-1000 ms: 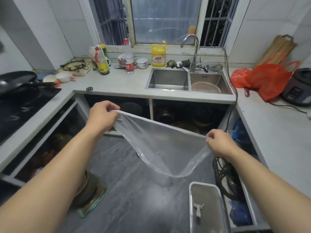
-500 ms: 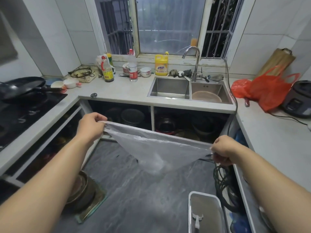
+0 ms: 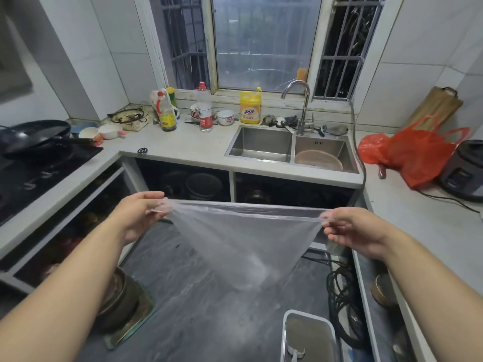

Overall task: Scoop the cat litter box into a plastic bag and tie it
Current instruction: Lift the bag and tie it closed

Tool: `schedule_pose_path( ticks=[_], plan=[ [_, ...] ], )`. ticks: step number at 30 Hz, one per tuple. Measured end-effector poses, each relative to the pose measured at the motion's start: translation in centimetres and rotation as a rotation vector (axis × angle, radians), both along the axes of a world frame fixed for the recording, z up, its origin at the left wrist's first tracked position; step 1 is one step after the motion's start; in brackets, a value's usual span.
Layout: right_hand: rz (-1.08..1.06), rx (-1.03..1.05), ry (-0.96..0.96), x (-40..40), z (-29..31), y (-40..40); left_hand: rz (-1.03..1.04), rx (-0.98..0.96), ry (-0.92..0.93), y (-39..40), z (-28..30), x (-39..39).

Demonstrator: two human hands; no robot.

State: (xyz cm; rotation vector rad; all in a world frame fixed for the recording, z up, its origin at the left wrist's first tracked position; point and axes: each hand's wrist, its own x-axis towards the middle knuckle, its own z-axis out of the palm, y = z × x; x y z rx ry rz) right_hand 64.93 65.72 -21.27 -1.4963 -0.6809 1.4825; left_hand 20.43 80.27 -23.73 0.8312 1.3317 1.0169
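Both arms reach out into the middle of the frame with a clear plastic bag (image 3: pixel 243 244) stretched between them. The left hand (image 3: pixel 138 215) pinches one top corner of the bag between thumb and fingers, and the right hand (image 3: pixel 355 231) pinches the other corner the same way, so the top edge runs taut and nearly level from one hand to the other. Below that edge the film hangs down to a loose point above the grey floor (image 3: pixel 198 317).

At the bottom of the frame, right of centre, the white-rimmed litter box (image 3: pixel 308 335) sits on the floor with grey litter inside and a pale scoop (image 3: pixel 295 352) lying in it. The bag hangs above and to the left of the box, apart from it.

Behind the hands the bench (image 3: pixel 188 145) wraps round the room. A double sink (image 3: pixel 290 147) sits in it under the window, with a tap (image 3: pixel 300 105) and a yellow detergent bottle (image 3: pixel 250 108) just behind. A black pan (image 3: pixel 34 134) rests on the hob at the left edge, and a red bag (image 3: pixel 415 152) lies on the bench at the right, beside a dark rice cooker (image 3: pixel 465 171). A coil of black cable (image 3: pixel 342 304) lies on the floor near the box.
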Motion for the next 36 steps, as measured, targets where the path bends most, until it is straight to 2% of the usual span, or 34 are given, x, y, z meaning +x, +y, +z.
schedule_pose_path(
  ticks=[3,6,12,21,26,28,31,33,36],
  plan=[
    [-0.062,0.052,0.12,0.5,0.1,0.5,-0.007,0.014,-0.192,-0.5,0.8,0.7],
    [-0.113,0.087,0.163,1.1,0.1,0.8,-0.023,0.013,-0.251,-1.0,1.4,0.6],
    [-0.207,0.151,0.234,1.1,0.3,1.8,-0.274,-0.014,-0.214,-0.8,2.5,-1.2],
    [-0.334,0.16,0.197,-0.2,0.3,3.4,-0.432,0.118,-0.12,2.0,2.1,-3.3],
    [-0.283,0.201,0.226,-0.8,1.6,3.7,-0.275,0.181,-0.075,3.3,2.1,-2.6],
    [-0.229,0.222,0.139,-1.5,2.0,4.0,-0.193,0.212,0.007,4.2,1.7,-2.4],
    [-0.242,0.202,-0.114,-2.4,1.9,5.1,-0.094,0.309,0.149,5.4,1.5,-2.2],
    [-0.291,0.216,-0.22,-2.7,1.6,5.8,-0.032,0.367,0.088,5.9,1.9,-1.7],
    [-0.354,0.272,-0.387,-3.3,1.8,6.9,0.006,0.368,-0.099,6.0,3.3,-0.7]
  ],
)
